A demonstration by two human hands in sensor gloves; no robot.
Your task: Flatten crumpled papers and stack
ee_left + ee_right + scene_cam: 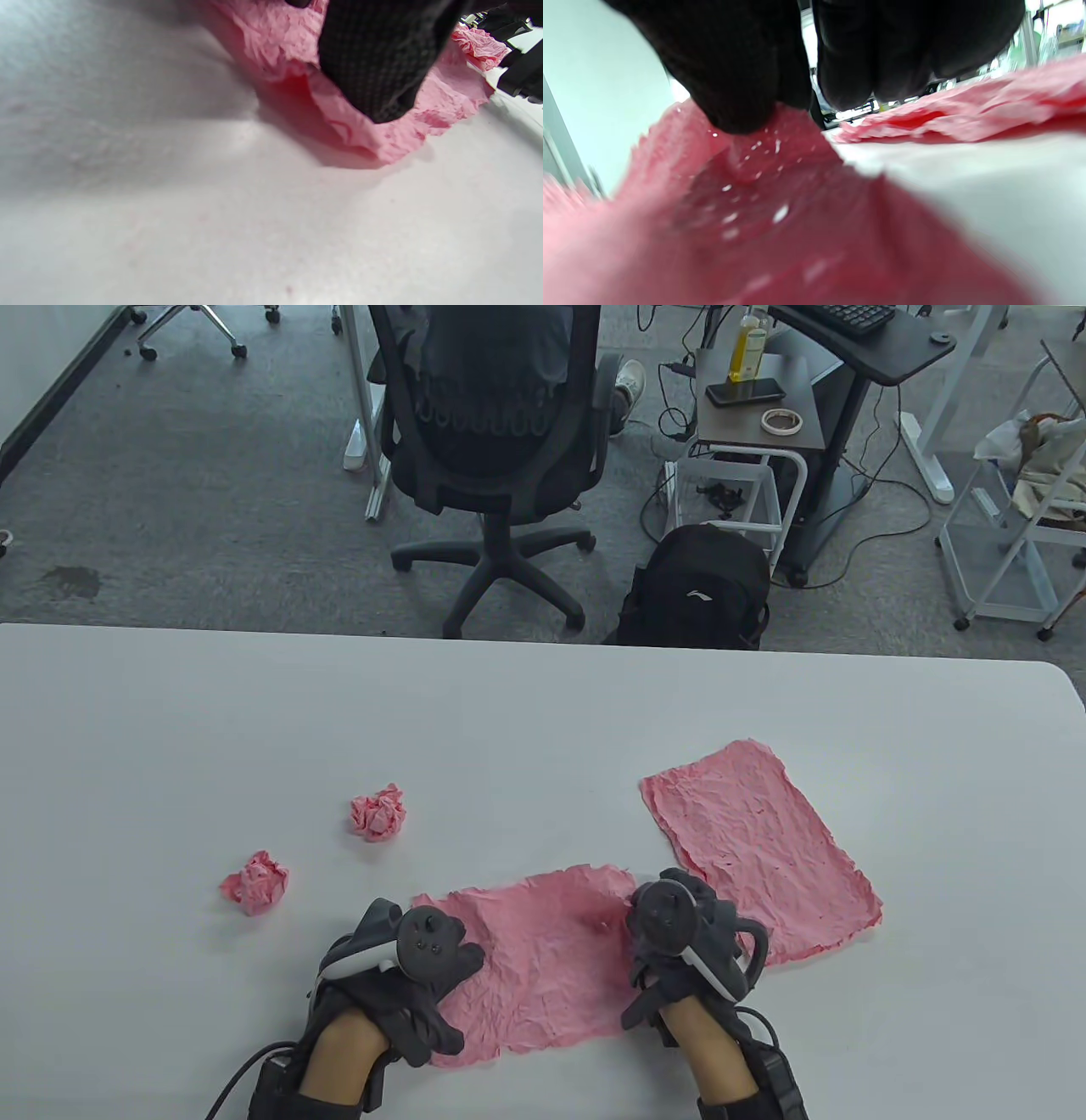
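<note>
Currently, a wrinkled pink paper sheet (543, 959) is held down on the white table (543, 712) near its front edge, the left hand (407, 976) resting on the sheet's left end and the right hand (679, 942) on its right end. In the right wrist view, gloved fingertips (738, 106) are seen touching the paper; whether either hand lies flat or pinches cannot be told. A second flattened pink sheet (759, 848) is spread just to the right, beside the right hand. Two crumpled pink paper balls (378, 812) (254, 883) lie apart to the left.
</note>
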